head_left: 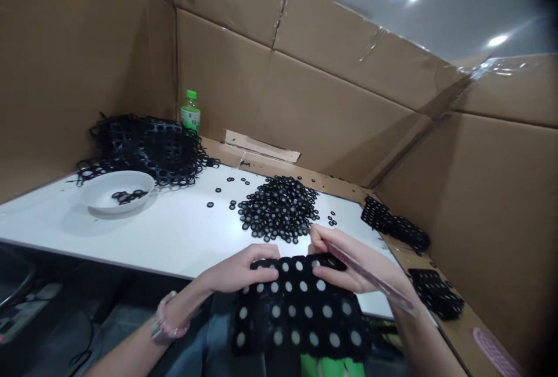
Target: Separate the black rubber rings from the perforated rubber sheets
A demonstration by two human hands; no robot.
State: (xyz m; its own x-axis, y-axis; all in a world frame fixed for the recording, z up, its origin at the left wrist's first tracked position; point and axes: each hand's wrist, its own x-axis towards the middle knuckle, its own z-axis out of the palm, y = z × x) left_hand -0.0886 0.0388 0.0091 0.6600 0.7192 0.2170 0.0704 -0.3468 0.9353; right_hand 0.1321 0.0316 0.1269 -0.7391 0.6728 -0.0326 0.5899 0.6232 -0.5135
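Observation:
In the head view my left hand [238, 272] pinches the upper left edge of a black sheet with rows of round pale spots [300, 327]. The sheet hangs over my lap at the table's front edge. My right hand [360, 264] grips the same sheet near its upper right corner, thumb on the near face. A slim, clear pinkish stick-like tool [370, 278] also lies in that hand, slanting back over the wrist; its kind is unclear. Just beyond both hands, a heap of small black rings with pale centres [279, 208] lies on the white table [183, 237].
A white bowl [93, 203] with several black rings stands at the left. Behind it are tangled black mesh scraps [143, 147] and a green-capped bottle [190, 112]. Black spotted sheets [394, 223] and another stack [436, 293] lie at the right. Cardboard walls [326, 110] surround the table.

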